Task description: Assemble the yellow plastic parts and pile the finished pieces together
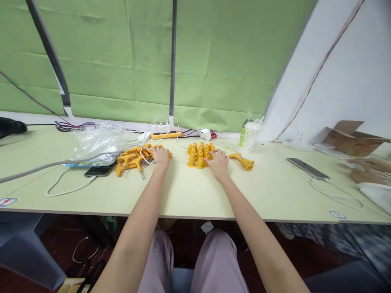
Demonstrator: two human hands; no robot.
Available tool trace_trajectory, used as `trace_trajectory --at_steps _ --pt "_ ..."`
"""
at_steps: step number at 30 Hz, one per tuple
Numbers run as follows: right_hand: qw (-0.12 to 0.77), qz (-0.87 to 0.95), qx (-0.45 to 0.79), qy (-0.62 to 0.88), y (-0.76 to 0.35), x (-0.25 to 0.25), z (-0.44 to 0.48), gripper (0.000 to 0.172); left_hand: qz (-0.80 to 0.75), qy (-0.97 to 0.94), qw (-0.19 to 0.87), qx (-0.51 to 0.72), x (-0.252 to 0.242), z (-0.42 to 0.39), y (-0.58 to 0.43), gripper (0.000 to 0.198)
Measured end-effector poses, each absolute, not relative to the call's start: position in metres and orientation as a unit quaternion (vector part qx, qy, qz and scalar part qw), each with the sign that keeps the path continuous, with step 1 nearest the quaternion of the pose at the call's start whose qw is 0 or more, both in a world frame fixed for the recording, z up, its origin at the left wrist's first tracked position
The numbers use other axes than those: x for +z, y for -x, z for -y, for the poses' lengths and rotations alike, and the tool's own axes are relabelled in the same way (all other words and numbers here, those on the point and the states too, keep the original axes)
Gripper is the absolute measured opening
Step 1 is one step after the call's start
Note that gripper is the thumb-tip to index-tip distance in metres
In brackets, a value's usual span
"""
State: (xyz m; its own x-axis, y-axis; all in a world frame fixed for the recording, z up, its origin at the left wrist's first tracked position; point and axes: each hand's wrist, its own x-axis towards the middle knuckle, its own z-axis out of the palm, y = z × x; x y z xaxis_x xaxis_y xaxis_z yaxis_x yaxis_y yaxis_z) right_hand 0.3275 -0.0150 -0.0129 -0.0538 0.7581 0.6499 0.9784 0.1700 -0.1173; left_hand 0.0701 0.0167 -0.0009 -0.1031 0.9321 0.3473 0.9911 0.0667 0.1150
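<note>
My left hand (161,156) is at the right end of a pile of yellow corkscrew parts (130,158) with wing-like handles and metal spirals. Its fingers curl down over a yellow piece whose end shows beside the hand; the fingertips are partly hidden. To the right, several yellow bell-shaped plastic sleeves (199,163) stand upright in close rows. My right hand (218,163) reaches over their right side, fingers apart, the tips touching or very near the sleeves. Just beyond it, a yellow part with a flared end (246,163) lies on its side.
A phone (100,169) and clear plastic wrap (97,142) lie at left, with a white cable across. Behind stand a power strip (166,134) and a drink cup (251,136). At right are another phone (308,168), a cardboard box (351,140) and another person's hands (371,171).
</note>
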Motion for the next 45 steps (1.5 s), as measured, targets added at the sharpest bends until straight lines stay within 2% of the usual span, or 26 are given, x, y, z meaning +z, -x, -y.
trace_trajectory --at_steps 5,10,15,21,25,29,31,33,36,38,41,45 --pt "0.329 0.688 -0.105 0.638 -0.31 -0.023 0.012 0.022 0.735 0.658 0.101 -0.129 -0.001 -0.018 -0.07 0.035" --pt "0.359 0.649 -0.014 0.671 -0.327 -0.023 0.011 0.03 0.739 0.656 0.091 -0.124 -0.001 -0.018 -0.071 0.034" --pt "0.353 0.619 0.047 0.701 -0.33 -0.017 0.009 0.025 0.731 0.659 0.109 -0.139 -0.001 -0.015 -0.07 0.03" --pt "0.525 0.588 0.115 0.605 -0.331 -0.011 0.012 0.036 0.714 0.646 0.089 -0.255 0.009 -0.012 -0.067 0.023" --pt "0.566 0.588 0.152 0.558 -0.332 -0.009 0.014 0.047 0.692 0.577 0.014 -0.433 0.023 -0.008 -0.067 0.026" --pt "0.592 0.581 0.176 0.53 -0.328 -0.008 0.014 0.051 0.633 0.442 -0.073 -0.631 0.033 -0.008 -0.068 0.027" --pt "0.586 0.58 0.188 0.533 -0.327 -0.008 0.014 0.05 0.585 0.381 -0.141 -0.702 0.035 -0.01 -0.069 0.023" --pt "0.568 0.587 0.178 0.549 -0.327 -0.007 0.016 0.047 0.515 0.348 -0.251 -0.742 0.035 -0.013 -0.073 0.021" --pt "0.563 0.598 0.177 0.542 -0.328 -0.005 0.018 0.044 0.394 0.366 -0.423 -0.729 0.033 -0.015 -0.082 0.024" --pt "0.58 0.596 0.208 0.514 -0.329 -0.004 0.017 0.044 0.333 0.399 -0.5 -0.693 0.031 -0.013 -0.089 0.025" --pt "0.602 0.588 0.262 0.472 -0.329 -0.005 0.012 0.046 0.293 0.441 -0.555 -0.642 0.027 -0.011 -0.099 0.024" --pt "0.586 0.601 0.333 0.43 -0.329 -0.01 0.005 0.048 0.29 0.475 -0.564 -0.61 0.023 -0.011 -0.107 0.019"
